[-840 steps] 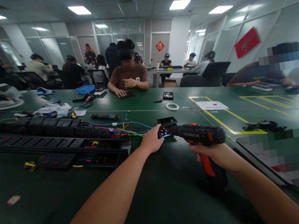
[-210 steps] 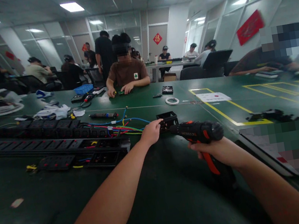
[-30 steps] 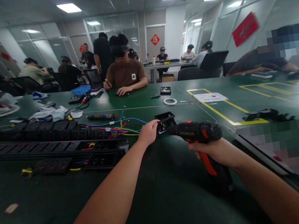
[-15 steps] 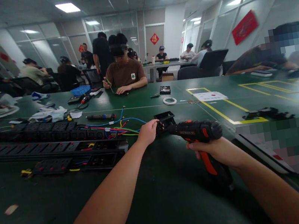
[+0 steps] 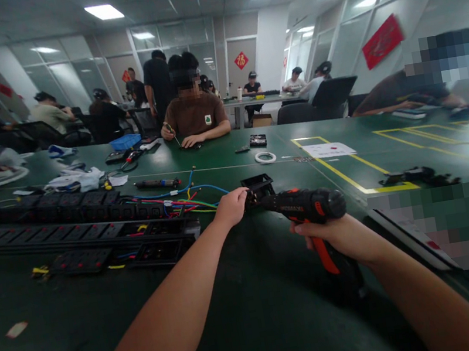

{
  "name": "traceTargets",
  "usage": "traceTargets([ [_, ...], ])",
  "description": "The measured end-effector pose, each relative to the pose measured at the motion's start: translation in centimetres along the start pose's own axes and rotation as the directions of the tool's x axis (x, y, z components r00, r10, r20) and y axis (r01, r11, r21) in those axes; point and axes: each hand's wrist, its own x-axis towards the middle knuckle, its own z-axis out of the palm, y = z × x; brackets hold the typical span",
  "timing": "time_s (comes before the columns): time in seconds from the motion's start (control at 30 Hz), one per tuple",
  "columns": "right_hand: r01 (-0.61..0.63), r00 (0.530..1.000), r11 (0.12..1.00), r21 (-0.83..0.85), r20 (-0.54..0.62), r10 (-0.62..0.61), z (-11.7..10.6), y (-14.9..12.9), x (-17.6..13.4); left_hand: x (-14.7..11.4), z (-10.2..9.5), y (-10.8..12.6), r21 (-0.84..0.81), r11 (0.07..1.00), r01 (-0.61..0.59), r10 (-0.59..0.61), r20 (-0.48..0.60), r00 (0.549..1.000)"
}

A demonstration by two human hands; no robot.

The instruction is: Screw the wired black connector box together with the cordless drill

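My right hand [image 5: 330, 231] is wrapped round the grip of a black and orange cordless drill [image 5: 306, 205], its nose pointing left. The drill's tip meets a small dark part [image 5: 252, 197] with metallic spots, held in the closed fingers of my left hand [image 5: 233, 206]; its exact kind is too small to make out. Blue, red and green wires [image 5: 194, 201] run from the left up to my left hand. Just behind the part sits a black rectangular frame [image 5: 257, 182]. Long black power strips [image 5: 69, 231] with sockets lie to the left.
A screwdriver-like tool [image 5: 158, 184], a white ring roll [image 5: 265, 157] and white gloves [image 5: 84, 179] lie farther back. Across the green table [image 5: 241, 328] a co-worker [image 5: 193, 114] sits with a screwdriver. At right are black parts [image 5: 417, 176] and a flat board [image 5: 413, 236].
Almost nothing differs. The drill and my right hand have shifted very slightly left; my left hand stays at the part, and the whole view has drifted a little.
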Motion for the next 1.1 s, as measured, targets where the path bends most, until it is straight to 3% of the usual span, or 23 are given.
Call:
traceTargets([
  [1.1,-0.013,1.0,0.998,-0.053,0.003,0.013,-0.14,0.09,0.13,0.01,0.47,-0.37,0.012,1.0,0.006,-0.006,-0.015,1.0],
])
